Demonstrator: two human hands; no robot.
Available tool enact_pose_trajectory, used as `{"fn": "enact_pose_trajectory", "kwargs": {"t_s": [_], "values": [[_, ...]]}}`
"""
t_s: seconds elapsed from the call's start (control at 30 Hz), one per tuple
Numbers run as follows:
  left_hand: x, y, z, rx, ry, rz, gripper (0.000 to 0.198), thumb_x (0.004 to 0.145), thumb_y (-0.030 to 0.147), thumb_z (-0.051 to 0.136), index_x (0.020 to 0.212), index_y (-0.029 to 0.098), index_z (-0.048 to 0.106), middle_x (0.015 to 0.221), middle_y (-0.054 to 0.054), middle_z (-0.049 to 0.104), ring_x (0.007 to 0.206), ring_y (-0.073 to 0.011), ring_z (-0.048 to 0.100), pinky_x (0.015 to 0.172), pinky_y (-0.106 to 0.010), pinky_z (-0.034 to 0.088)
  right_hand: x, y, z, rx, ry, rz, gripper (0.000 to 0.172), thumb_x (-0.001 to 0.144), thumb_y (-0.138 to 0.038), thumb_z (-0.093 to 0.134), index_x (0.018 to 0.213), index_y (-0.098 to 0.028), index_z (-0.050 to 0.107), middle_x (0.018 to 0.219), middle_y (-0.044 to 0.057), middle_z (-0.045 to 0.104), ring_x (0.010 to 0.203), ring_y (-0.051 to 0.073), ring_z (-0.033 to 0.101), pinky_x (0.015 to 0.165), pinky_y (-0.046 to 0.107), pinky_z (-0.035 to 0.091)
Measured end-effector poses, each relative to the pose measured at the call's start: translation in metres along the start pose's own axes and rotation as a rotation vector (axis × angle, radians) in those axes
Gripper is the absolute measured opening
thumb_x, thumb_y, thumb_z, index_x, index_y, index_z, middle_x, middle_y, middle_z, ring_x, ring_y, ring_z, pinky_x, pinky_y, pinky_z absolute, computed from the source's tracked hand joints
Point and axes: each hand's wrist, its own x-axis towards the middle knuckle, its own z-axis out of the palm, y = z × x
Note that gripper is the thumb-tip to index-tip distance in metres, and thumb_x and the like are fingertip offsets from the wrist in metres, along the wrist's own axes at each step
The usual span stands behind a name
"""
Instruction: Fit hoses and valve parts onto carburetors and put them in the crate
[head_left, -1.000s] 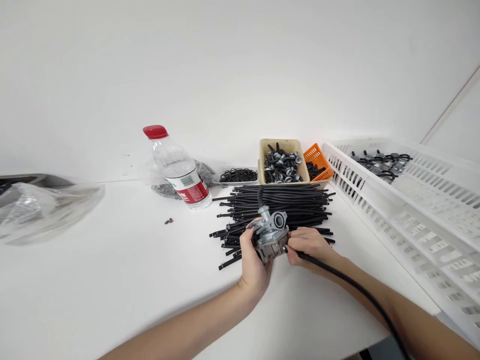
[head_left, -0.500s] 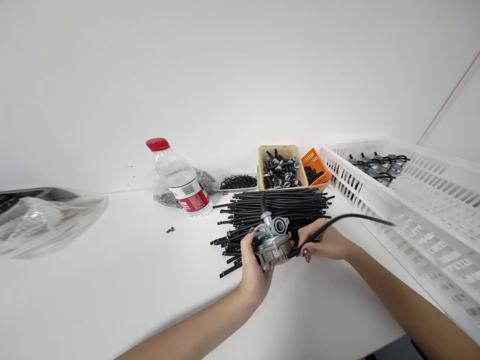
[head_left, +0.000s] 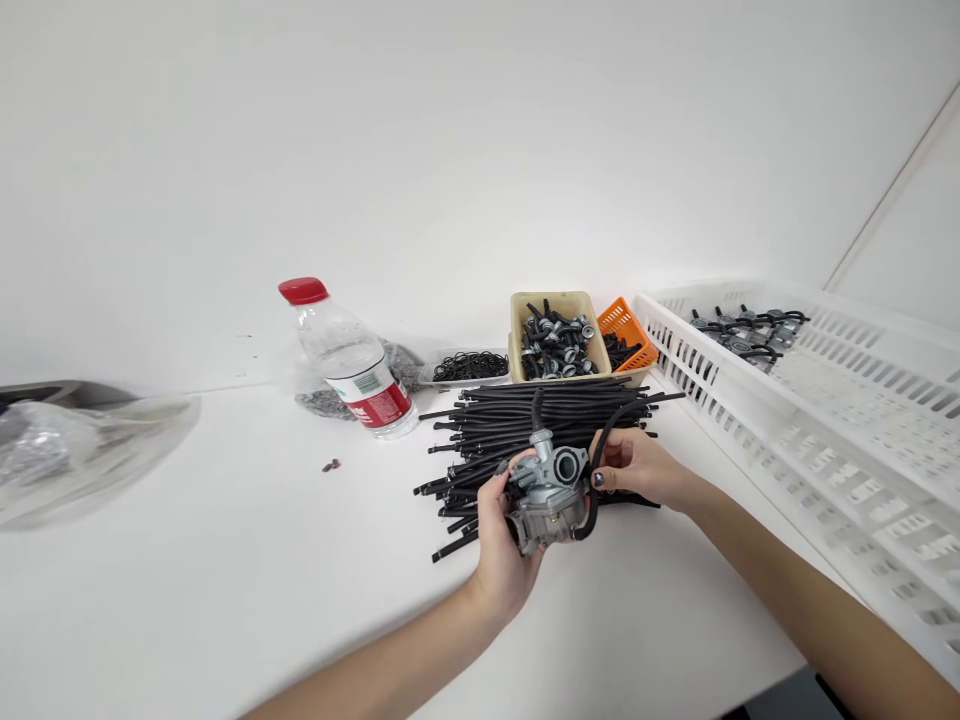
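Note:
My left hand grips a small grey metal carburetor from the left side and holds it just above the white table. A black rubber hose comes out of the carburetor's lower right and curves up and away to the right. My right hand is closed on that hose beside the carburetor. A short black tube sticks up from the carburetor's top. Right behind both hands lies a pile of several cut black hoses.
A tan bin of black and metal parts and an orange basket stand behind the pile, with a tray of black rings. A red-capped water bottle stands left. A white slatted crate holds finished carburetors at right. Crumpled plastic lies far left.
The long hose first trailed down along my right arm, then swung up toward the crate, and now bends upward beside the carburetor. My right hand moved up the hose.

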Motion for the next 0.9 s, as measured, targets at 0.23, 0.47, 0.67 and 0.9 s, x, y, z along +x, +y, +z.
{"fn": "enact_pose_trajectory", "kwargs": {"t_s": [0.23, 0.47, 0.67, 0.9], "values": [[0.0, 0.0, 0.001, 0.0, -0.041, -0.029, 0.048, 0.049, 0.048, 0.077, 0.087, 0.02, 0.069, 0.08, -0.003, 0.071, 0.081, -0.026, 0.066, 0.059, -0.028, 0.055, 0.003, 0.009, 0.003, 0.016, 0.01, 0.005, 0.065, 0.061, -0.061, 0.097, 0.071, -0.018, 0.05, 0.065, -0.001, 0.055, 0.058, 0.019, 0.056, 0.052, 0.024, 0.042], [0.003, -0.001, -0.005, -0.016, -0.165, -0.102, 0.047, 0.057, 0.051, 0.077, 0.091, 0.02, 0.067, 0.081, -0.007, 0.073, 0.077, -0.0313, 0.07, 0.059, -0.035, 0.057, 0.0, 0.01, 0.01, -0.102, 0.3, -0.09, 0.045, 0.06, -0.024, 0.084, 0.079, -0.021, 0.044, 0.07, -0.006, 0.054, 0.058, 0.016, 0.048, 0.05, 0.023, 0.037], [0.01, -0.008, -0.015, -0.046, -0.335, -0.096, 0.04, 0.073, 0.052, 0.067, 0.097, 0.019, 0.066, 0.082, -0.006, 0.073, 0.074, -0.0291, 0.071, 0.059, -0.034, 0.058, -0.002, 0.006, 0.011, -0.228, 0.337, -0.182, 0.034, 0.063, -0.028, 0.082, 0.087, -0.02, 0.061, 0.079, 0.0, 0.06, 0.074, 0.022, 0.055, 0.064, 0.03, 0.044], [0.011, -0.005, -0.021, 0.0, -0.463, -0.172, 0.05, 0.076, 0.058, 0.067, 0.106, 0.019, 0.066, 0.083, -0.007, 0.075, 0.073, -0.0296, 0.072, 0.062, -0.035, 0.058, -0.003, 0.009, 0.01, -0.032, 0.178, -0.274, 0.054, 0.063, -0.028, 0.099, 0.108, -0.021, 0.07, 0.101, 0.006, 0.069, 0.099, 0.03, 0.063, 0.092, 0.041, 0.052]]}}
